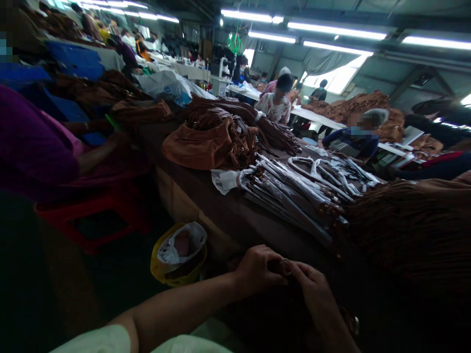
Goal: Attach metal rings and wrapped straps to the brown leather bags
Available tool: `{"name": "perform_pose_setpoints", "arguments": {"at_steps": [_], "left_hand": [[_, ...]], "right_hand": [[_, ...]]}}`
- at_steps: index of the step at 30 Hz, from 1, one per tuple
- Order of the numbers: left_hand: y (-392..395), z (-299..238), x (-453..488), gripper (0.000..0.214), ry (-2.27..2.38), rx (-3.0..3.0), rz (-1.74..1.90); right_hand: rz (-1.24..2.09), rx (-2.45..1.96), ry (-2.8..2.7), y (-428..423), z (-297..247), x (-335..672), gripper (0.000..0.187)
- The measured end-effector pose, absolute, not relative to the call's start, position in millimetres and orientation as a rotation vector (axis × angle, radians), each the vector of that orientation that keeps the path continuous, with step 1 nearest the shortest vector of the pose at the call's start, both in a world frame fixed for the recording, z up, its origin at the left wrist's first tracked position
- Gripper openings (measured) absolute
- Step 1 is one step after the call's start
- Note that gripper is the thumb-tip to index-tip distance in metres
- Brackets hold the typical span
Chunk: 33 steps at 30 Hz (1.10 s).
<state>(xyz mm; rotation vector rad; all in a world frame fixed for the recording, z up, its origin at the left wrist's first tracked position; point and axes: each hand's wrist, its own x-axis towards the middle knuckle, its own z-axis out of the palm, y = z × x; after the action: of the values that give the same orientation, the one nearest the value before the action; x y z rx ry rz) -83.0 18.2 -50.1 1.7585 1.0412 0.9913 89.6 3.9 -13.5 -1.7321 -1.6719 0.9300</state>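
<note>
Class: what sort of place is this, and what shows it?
Probably a bag-making workshop: brown bags heaped on a long table, bundles of wrapped straps, and workers seated at other tables.

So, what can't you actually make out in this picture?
All in the head view:
- Whether the left hand and right hand hold anything between them: fingers and shadow cover it.
- Near ends of the wrapped straps: under the brown fringe pile, itself cut by the right edge.
- Yellow bin contents: hidden by its white bag.
</note>
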Motion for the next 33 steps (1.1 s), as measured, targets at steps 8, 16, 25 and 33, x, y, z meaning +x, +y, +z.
{"name": "perform_pose_setpoints", "arguments": {"at_steps": [8, 16, 25, 33], "left_hand": [[17.8, -59.0, -77.0, 0.028, 1.038, 1.784, 0.991], [14.7, -56.9, -74.5, 0.069, 1.052, 1.846, 0.903], [14.1, -50.6, -86.4, 0.056, 0.979, 1.532, 0.999], [14.8, -48.1, -89.9, 0.043, 0.961, 1.769, 0.986]], "right_hand": [[0.030, -1.561, -2.104, -31.1, -7.8, 52.4, 0.024], [0.875, -1.803, -2.041, -1.5, 17.1, 88.7, 0.027], [1.465, -1.593, -1.016, -14.9, -24.9, 89.7, 0.037], [1.391, -1.604, -1.059, -22.7, -31.1, 90.7, 0.037]]}}
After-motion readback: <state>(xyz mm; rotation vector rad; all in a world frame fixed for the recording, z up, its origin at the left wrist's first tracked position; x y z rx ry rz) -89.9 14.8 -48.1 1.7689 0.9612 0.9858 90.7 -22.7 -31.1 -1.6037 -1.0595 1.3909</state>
